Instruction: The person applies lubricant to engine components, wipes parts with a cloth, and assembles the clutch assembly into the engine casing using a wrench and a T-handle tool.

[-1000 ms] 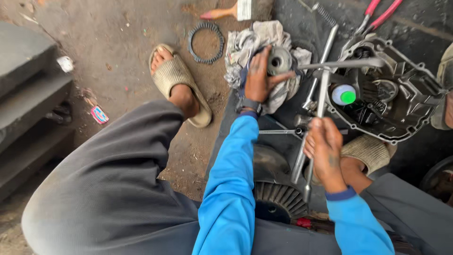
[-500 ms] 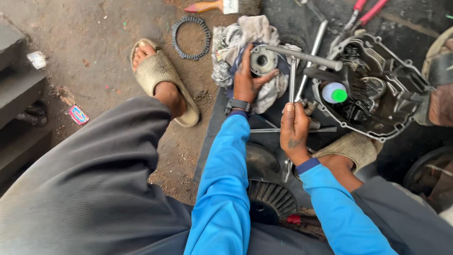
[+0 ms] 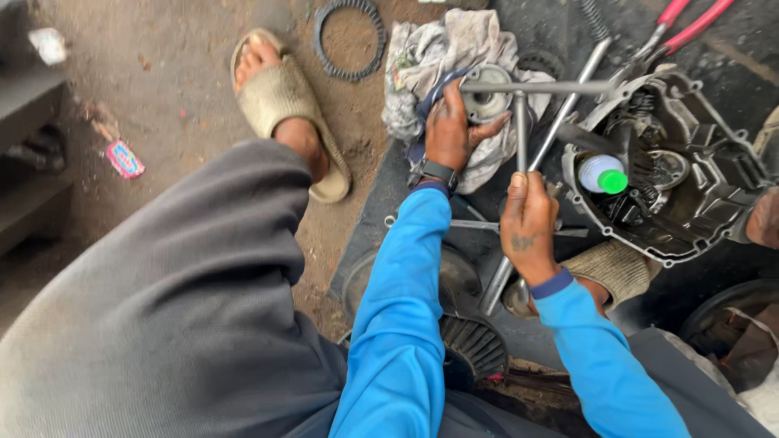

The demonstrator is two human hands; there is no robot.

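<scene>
On the dirt floor, a round metal part (image 3: 485, 99) is held on a rag (image 3: 438, 57) while a T-handle wrench (image 3: 521, 122) is gripped.

Left hand (image 3: 450, 130) is closed around the round part at 12 o'clock; right hand (image 3: 529, 227) is closed on the wrench's shaft at 3 o'clock of it. An open engine case (image 3: 698, 195) with a green-capped bottle (image 3: 602, 173) is seen at 3 o'clock, a toothed ring (image 3: 350, 39) at 11 o'clock, red-handled pliers (image 3: 690, 24) at 1 o'clock, a sandalled foot (image 3: 284, 105) at 10 o'clock.
</scene>
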